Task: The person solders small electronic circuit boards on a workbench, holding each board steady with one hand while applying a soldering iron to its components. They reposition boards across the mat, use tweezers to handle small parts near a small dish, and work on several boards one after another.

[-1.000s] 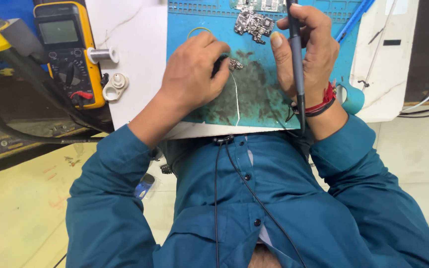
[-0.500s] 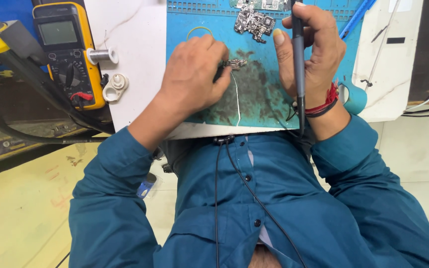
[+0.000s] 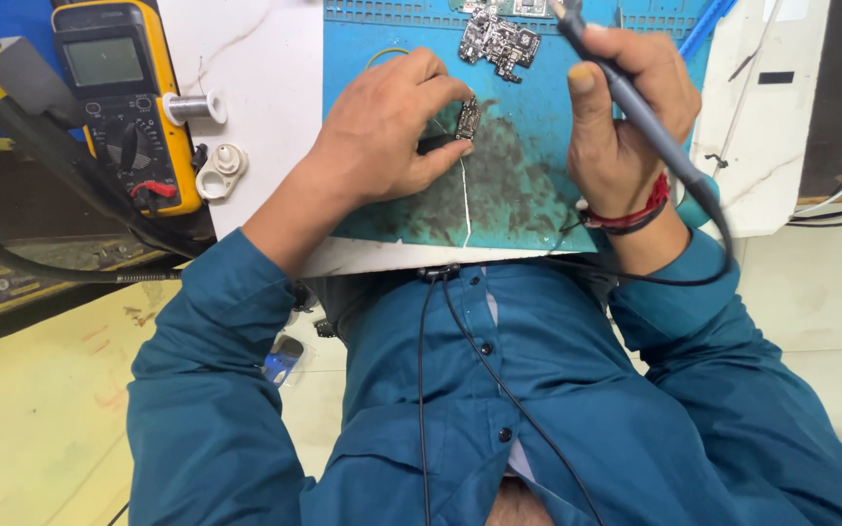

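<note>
**Small circuit board pinched on a stained blue work mat**

The small circuit board (image 3: 467, 119), dark and roughly rectangular with tiny metallic parts on its face, sits on the blue work mat (image 3: 382, 214) near the mat's middle. The left hand (image 3: 382, 136) curls over it, thumb and fingertips closed narrowly on its edge and pinning it to the mat. A thin pale wire (image 3: 465, 200) runs from just below the board down toward the mat's near edge.

The right hand (image 3: 626, 127) is wrapped around a soldering iron (image 3: 635, 107), a slim grey-black handle held like a pen, its tip pointing up and away past the thumb. The iron's dark cord (image 3: 723, 234) loops around the wrist, which wears red and black thread bands (image 3: 631, 216).

A larger bare circuit board (image 3: 499, 39), irregular in outline and crowded with silvery components, lies farther back on the mat. The mat is rubbery, with a grid of small compartments along its far edge and a wide, dark scorched stain around the hands.

The mat lies on a white marble-patterned table (image 3: 246, 78). To the left stand a yellow multimeter (image 3: 124, 97), a spool of solder (image 3: 192, 107) and a small white ring-shaped part (image 3: 221, 168). Below is a pale floor (image 3: 31, 419); the person wears a teal shirt (image 3: 538, 419).
</note>
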Tool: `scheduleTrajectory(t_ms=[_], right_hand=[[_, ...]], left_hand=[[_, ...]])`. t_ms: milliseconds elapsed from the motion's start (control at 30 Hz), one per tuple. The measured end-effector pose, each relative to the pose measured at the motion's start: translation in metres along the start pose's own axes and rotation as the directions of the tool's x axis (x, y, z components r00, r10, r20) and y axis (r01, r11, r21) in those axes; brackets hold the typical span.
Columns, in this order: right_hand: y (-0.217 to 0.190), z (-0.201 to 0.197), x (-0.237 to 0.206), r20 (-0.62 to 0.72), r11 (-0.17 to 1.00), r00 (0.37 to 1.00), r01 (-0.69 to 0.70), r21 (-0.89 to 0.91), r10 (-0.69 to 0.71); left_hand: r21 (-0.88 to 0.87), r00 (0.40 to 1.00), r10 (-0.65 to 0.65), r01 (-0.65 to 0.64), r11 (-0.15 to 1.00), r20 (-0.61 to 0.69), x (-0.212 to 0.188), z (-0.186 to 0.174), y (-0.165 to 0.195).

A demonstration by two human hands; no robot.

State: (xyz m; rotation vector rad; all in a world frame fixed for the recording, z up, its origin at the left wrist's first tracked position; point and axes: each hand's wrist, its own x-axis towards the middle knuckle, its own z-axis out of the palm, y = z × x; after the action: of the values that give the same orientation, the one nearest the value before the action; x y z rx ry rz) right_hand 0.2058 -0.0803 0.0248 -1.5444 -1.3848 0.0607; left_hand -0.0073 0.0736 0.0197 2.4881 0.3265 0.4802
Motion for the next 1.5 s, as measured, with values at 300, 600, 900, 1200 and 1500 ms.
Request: scheduleTrajectory(t_ms=[300, 600, 900, 1200, 1500], right_hand=[[-0.021, -0.005, -0.029, 0.115, 0.969, 0.976, -0.200, 0.144, 0.184], [-0.011, 0.001, -0.037, 0.180, 0.966, 0.961, -0.233, 0.114, 0.211], [-0.010, 0.001, -0.036, 0.179, 0.959, 0.960, -0.242, 0.151, 0.214], [-0.011, 0.000, -0.035, 0.205, 0.963, 0.958, -0.232, 0.139, 0.202], [-0.010, 0.001, -0.035, 0.193, 0.960, 0.959, -0.239, 0.146, 0.209]], left_hand=[[0.088, 0.993, 0.054, -0.046, 0.995, -0.102, -0.010, 0.009, 0.000], [0.090, 0.989, 0.031, -0.018, 0.996, -0.142, -0.011, 0.012, 0.003], [0.087, 0.984, 0.031, -0.016, 0.996, -0.173, -0.011, 0.016, 0.003], [0.098, 0.983, 0.035, -0.017, 0.995, -0.179, -0.011, 0.018, 0.001], [0.114, 0.983, 0.040, -0.020, 0.993, -0.181, -0.012, 0.019, 0.000]])
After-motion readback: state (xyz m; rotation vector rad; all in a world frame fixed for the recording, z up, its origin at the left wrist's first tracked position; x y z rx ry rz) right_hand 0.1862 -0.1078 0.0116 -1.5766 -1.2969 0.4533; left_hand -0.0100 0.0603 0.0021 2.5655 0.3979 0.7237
